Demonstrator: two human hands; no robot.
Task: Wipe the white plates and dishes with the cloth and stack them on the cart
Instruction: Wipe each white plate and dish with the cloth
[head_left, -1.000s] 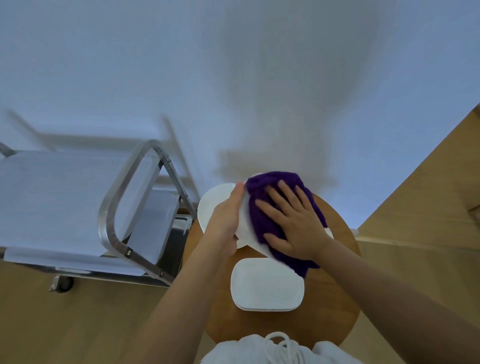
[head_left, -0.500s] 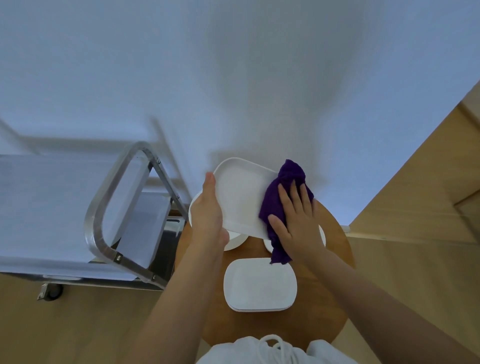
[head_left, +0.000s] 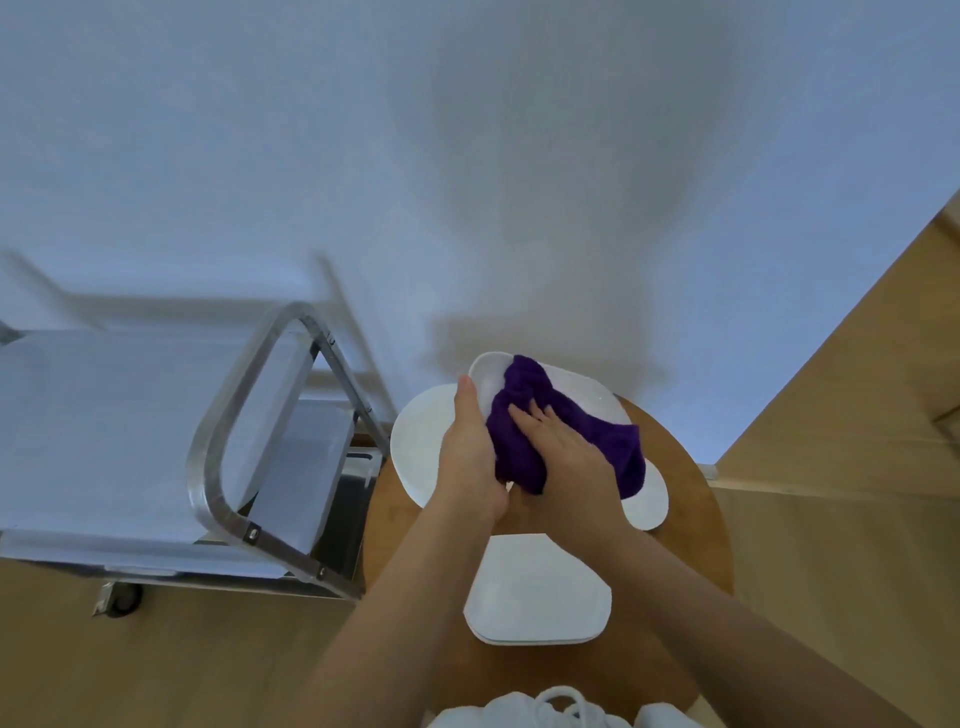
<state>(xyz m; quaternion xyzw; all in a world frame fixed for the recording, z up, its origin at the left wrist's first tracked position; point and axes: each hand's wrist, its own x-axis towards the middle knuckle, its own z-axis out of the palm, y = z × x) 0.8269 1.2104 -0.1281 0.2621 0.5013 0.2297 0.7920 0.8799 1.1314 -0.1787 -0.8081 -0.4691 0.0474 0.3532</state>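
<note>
Cloth (head_left: 566, 431) lies under right-hand fingers (head_left: 524, 421) on held dish (head_left: 587, 389).

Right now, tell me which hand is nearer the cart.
Left. The left hand grips the dish on the side toward the cart; the right hand presses the cloth, farther away.

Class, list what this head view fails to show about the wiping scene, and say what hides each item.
- Held dish: its middle is covered by the cloth.
- Right hand: grip hidden in cloth folds.
- Round plate: partly behind the left hand.
- Cart: cut off at the left edge.
</note>
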